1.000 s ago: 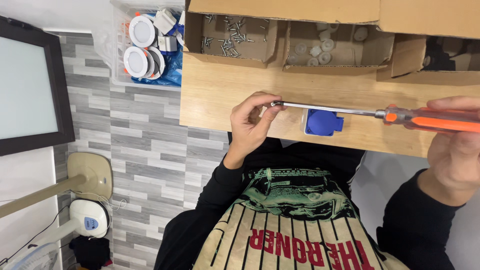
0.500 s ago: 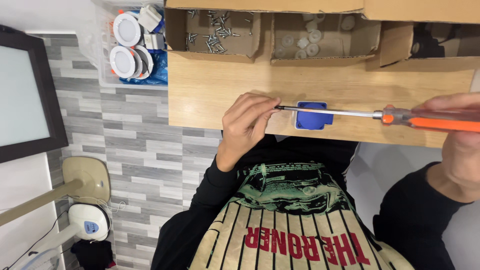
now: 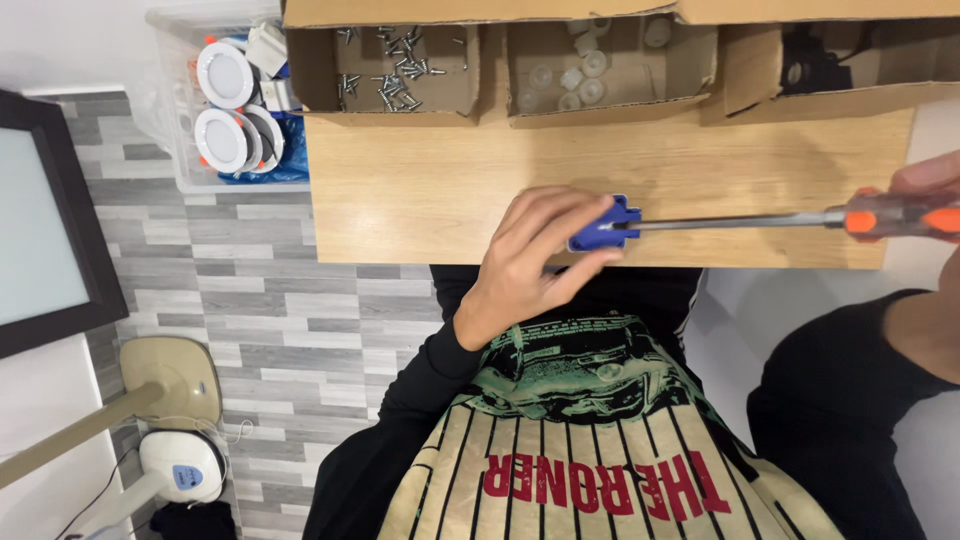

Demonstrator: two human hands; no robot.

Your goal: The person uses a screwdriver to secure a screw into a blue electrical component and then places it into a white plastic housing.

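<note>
My left hand has its grip clenched around a small blue plastic part, fingers curled over its left side and thumb under it, holding it just above the near edge of the light wooden counter. My right hand, at the right edge of view, grasps the orange and grey handle of a long screwdriver; only a few of its fingers show, wrapped over the handle. The steel shaft runs level to the left across the counter, and its tip meets the blue part at the notch on its right side.

At the far edge of the counter stand open cardboard boxes: the left box holds loose metal screws, the middle box holds small pale round plastic pieces, and the right box holds something dark that I cannot make out. Left of the counter, a clear plastic bin holds round white light fittings. Below it is grey plank flooring. At the near left, on the floor, is the beige base of a stand and a white device beside it.
</note>
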